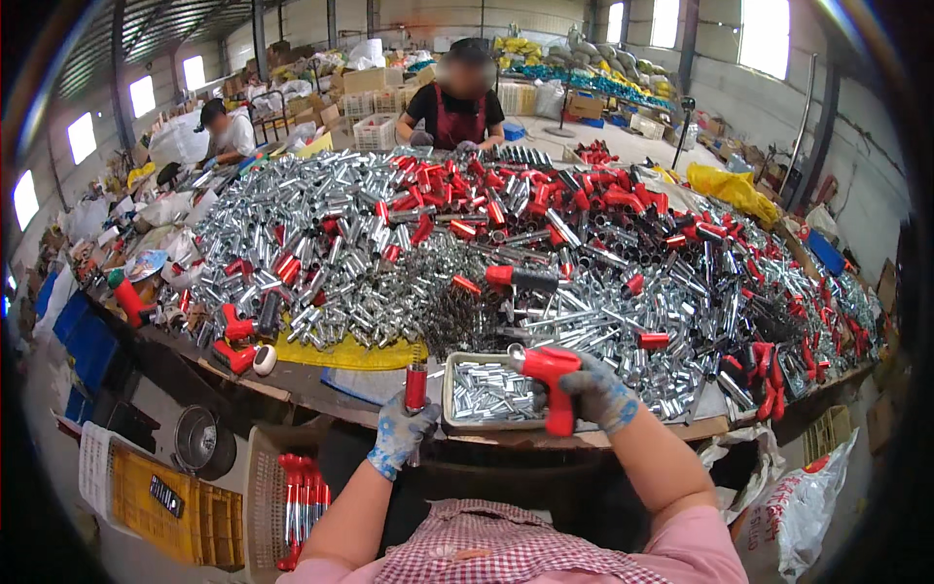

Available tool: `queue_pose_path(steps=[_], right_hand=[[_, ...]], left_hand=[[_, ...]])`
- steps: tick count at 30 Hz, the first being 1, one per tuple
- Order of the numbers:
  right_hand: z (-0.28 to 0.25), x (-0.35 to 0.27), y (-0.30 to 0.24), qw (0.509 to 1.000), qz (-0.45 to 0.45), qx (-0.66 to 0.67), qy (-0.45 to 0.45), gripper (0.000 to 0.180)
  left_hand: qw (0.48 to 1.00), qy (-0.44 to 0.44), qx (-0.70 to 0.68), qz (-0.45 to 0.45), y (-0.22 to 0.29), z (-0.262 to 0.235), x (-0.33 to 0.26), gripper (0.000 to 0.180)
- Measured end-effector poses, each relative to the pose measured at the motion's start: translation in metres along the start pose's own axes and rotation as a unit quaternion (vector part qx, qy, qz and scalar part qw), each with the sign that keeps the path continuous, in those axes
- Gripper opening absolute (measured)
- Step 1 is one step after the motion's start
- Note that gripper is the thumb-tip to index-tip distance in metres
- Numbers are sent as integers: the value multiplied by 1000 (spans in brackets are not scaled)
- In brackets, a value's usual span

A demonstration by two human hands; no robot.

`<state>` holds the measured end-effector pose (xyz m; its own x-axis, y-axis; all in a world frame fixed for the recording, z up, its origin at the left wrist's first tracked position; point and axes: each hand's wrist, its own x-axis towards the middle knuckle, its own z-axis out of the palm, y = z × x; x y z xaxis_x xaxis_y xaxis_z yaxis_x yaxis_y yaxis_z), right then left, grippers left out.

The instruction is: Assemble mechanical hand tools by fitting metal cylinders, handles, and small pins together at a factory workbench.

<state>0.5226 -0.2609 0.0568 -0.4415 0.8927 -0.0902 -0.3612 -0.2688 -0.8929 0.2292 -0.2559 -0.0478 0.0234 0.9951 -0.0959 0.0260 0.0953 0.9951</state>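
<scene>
My left hand (401, 434), in a blue-and-white patterned glove, is closed around an upright tube with a red sleeve (415, 385). A thin spring-like metal piece rises from the tube's top. In my right hand (605, 395), gloved alike, is a red pistol-shaped tool body (551, 366), its silver nose pointing left and its grip hanging down. Both hands are at the table's near edge, apart from each other. Between them stands a shallow pale tray (449, 399) of small silver pins, with the right hand over its right end.
Silver tubes (360, 214), red parts (623, 195) and dark springs (467, 316) are heaped over the table. A yellow cloth (345, 354) lies under the pile. Below left, a crate (261, 487) holds red-and-silver pieces (304, 496). One person (462, 102) works opposite, another (229, 134) at far left.
</scene>
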Motion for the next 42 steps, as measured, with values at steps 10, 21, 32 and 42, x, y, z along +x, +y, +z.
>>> queue_pose_path(steps=[10,21,32,42], right_hand=[[31,-71,-35,888,44,-456,45,51],[36,-93,-26,758,-53,-644,-93,51],[36,-103,-10,462,-313,-799,-224,50],[32,-115,4,841,45,-521,-139,47]], left_hand=[[848,-169,431,259,34,9,-42,29],[785,-254,513,235,65,7,-79,28],[769,-511,376,78,78,16,-77,46],[760,-565,321,-28,75,36,-71,37]])
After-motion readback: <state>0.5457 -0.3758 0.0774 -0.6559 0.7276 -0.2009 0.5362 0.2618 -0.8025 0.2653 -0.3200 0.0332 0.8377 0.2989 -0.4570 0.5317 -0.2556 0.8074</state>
